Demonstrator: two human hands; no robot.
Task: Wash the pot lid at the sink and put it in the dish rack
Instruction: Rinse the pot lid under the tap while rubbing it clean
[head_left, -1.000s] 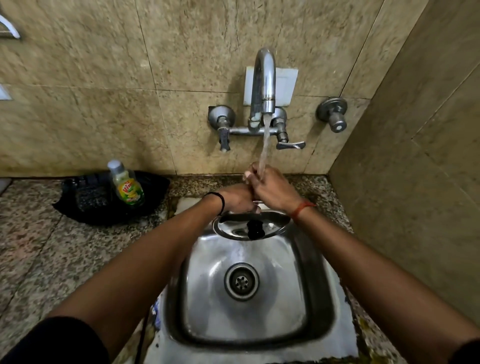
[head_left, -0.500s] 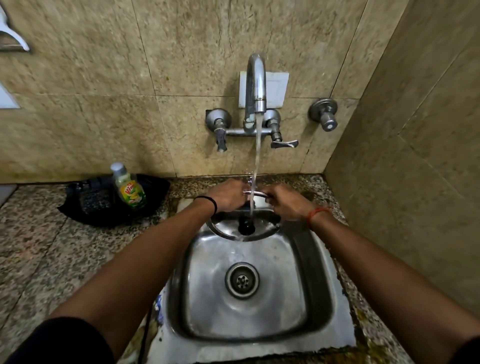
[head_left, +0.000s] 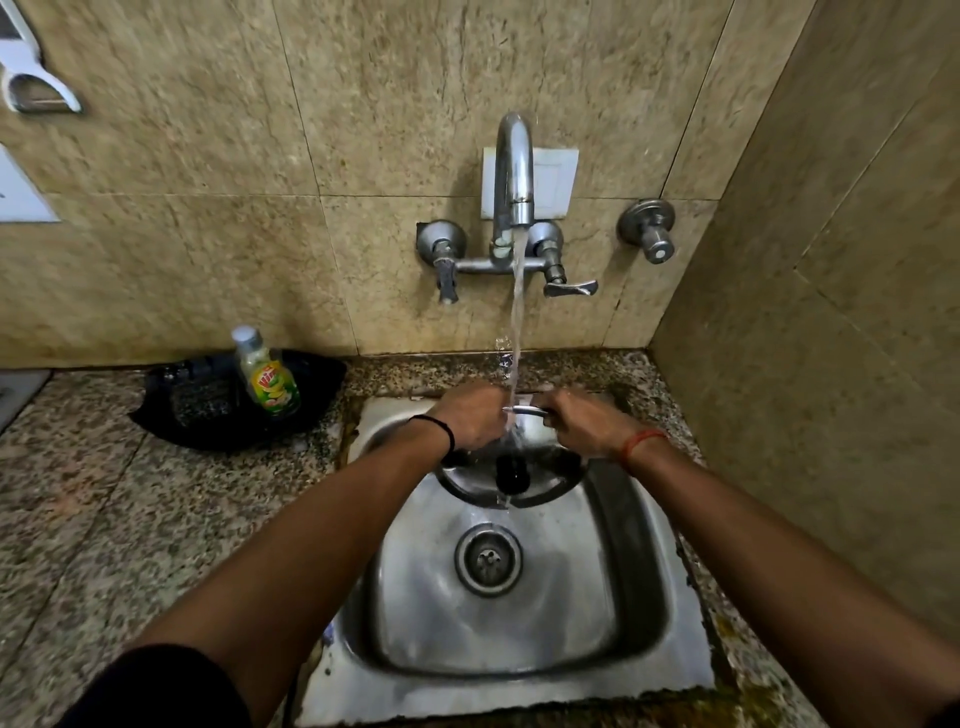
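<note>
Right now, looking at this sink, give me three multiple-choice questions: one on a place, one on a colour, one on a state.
1. Where is the dish soap bottle?
A. in the sink
B. on the counter, left of the sink
C. on the wall

2. What colour is the band on the right wrist?
A. black
B. blue
C. red

3. The tap is:
A. running
B. off
C. dripping only

Answers: B, it stands on a black mat; C, the red band shows there; A, a stream falls onto the pot lid.
</note>
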